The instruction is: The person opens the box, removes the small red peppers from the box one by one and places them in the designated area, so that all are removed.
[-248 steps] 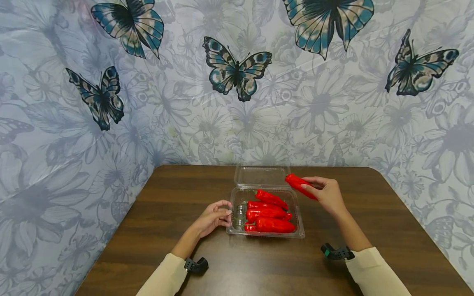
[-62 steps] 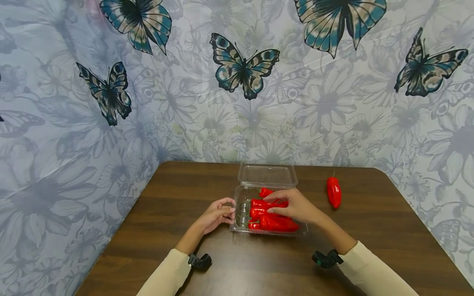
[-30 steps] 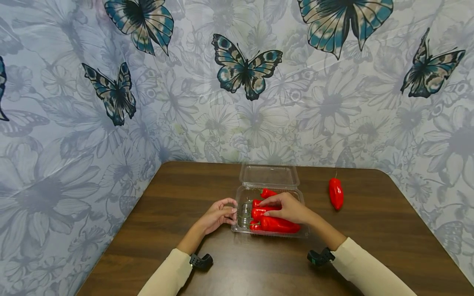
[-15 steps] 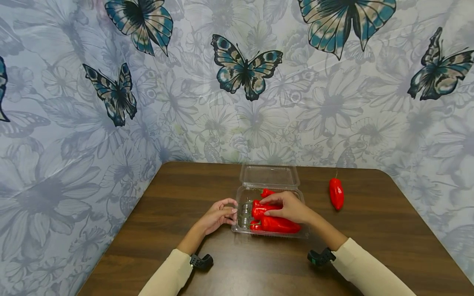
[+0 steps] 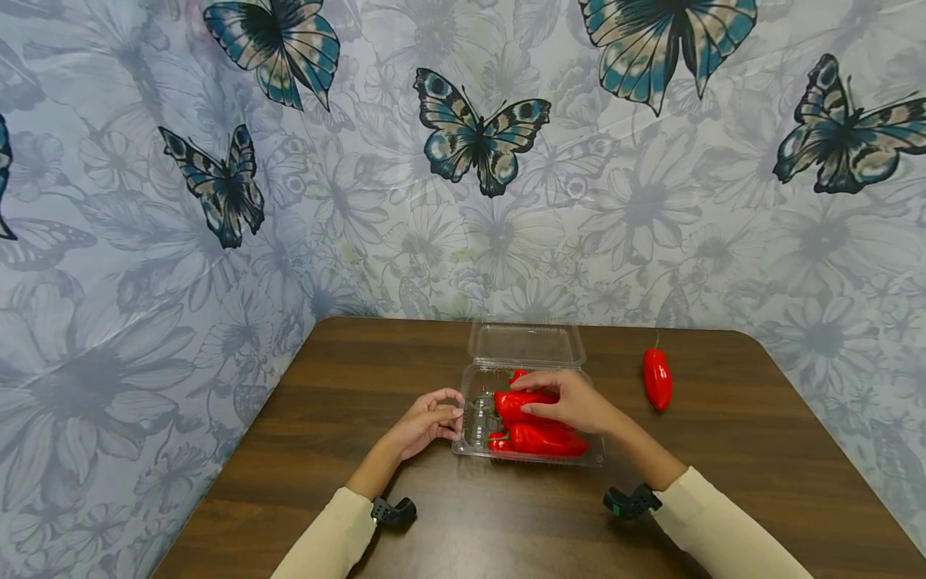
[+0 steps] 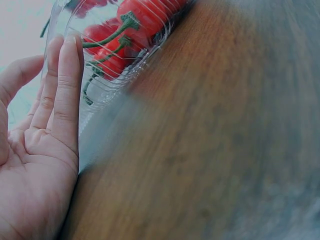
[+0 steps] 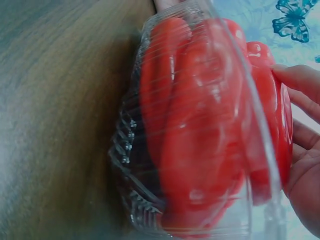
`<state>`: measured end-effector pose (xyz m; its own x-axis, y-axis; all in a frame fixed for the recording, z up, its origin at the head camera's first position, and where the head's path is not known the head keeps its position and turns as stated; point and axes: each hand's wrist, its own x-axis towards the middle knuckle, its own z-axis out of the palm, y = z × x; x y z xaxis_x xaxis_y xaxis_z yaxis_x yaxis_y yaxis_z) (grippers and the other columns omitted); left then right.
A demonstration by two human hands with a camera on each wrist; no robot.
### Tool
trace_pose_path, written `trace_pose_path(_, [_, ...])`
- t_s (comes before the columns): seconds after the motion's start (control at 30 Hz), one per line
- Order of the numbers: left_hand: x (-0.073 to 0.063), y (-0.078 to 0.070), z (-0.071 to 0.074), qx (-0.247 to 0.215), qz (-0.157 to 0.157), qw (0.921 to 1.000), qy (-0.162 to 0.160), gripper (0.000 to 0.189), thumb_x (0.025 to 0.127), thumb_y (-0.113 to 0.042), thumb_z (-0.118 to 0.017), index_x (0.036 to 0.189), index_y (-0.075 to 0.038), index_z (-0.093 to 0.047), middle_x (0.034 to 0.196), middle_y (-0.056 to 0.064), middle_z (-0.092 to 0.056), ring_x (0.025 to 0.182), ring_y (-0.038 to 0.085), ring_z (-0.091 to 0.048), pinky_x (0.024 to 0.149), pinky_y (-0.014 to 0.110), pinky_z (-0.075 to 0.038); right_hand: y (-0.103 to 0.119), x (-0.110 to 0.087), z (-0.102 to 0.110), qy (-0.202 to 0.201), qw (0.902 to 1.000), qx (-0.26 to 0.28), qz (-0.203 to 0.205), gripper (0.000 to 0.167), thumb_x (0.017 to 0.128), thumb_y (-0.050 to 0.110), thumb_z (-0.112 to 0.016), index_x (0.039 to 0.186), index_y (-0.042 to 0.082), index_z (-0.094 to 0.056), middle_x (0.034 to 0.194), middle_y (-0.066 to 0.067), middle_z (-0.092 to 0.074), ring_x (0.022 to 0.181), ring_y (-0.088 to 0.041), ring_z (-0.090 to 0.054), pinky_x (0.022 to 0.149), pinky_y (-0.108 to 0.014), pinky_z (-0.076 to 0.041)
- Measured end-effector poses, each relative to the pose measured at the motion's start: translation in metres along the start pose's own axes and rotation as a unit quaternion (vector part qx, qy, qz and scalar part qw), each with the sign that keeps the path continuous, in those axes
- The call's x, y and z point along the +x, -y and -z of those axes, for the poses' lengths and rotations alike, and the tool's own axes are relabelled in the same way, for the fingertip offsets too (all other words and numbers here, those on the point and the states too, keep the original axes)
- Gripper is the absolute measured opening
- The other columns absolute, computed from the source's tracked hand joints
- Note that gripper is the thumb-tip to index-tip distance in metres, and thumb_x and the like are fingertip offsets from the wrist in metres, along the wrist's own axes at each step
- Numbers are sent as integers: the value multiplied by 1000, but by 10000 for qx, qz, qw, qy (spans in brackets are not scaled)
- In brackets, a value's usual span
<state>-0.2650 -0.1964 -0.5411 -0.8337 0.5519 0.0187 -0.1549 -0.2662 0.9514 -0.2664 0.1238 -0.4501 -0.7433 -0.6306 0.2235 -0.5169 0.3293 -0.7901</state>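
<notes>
the right hand (image 5: 575,402) is nearer: its thumb and fingers, parted by the pepper's width, pinch a red pepper (image 7: 272,95) in the clear container (image 5: 473,434), partly above the rim. from that hand the pepper points toward 9 o'clock, long axis roughly 9 to 3. the left hand (image 5: 427,420), fingers nearly straight, touches the container's 9 o'clock side, gripping no pepper.

Two forearms (image 5: 374,470) in cream cloth sleeves (image 5: 327,535) rise from the frame's bottom edge, a black band (image 5: 394,513) on each wrist. Left of centre, the bare left grip (image 5: 427,422) has extended fingers (image 6: 66,95); right of centre, the bare right grip (image 5: 571,402) is curled, thumb and fingers pinching.
</notes>
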Motion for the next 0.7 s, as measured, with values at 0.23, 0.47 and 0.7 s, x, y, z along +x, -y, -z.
trace_pose_path(0.23, [-3,4,-18,14,-37,9997,-252,19,102,5,-49,114,-8,-55,78,3,-68,71,12,-69,71,31,-62,-3,-12,16,1,9994,332,140,38,89,11,-79,126,9,-71,133,-7,-66,110,-22,-66,91,-31,-56])
trace_pose_path(0.47, [-4,7,-23,21,-42,9995,-302,17,102,4,-50,115,-8,-55,78,4,-68,71,12,-69,70,31,-62,-4,-18,26,-88,9973,705,168,40,90,12,-79,128,6,-69,129,-10,-68,111,-26,-67,87,-29,-59])
trace_pose_path(0.7, [-5,7,-23,76,-66,9994,-320,18,102,4,-50,115,-8,-55,78,3,-67,71,12,-69,71,31,-62,-1,-26,32,-287,9956,893,15,37,91,16,-78,128,14,-71,119,-5,-73,97,-21,-70,76,-32,-61])
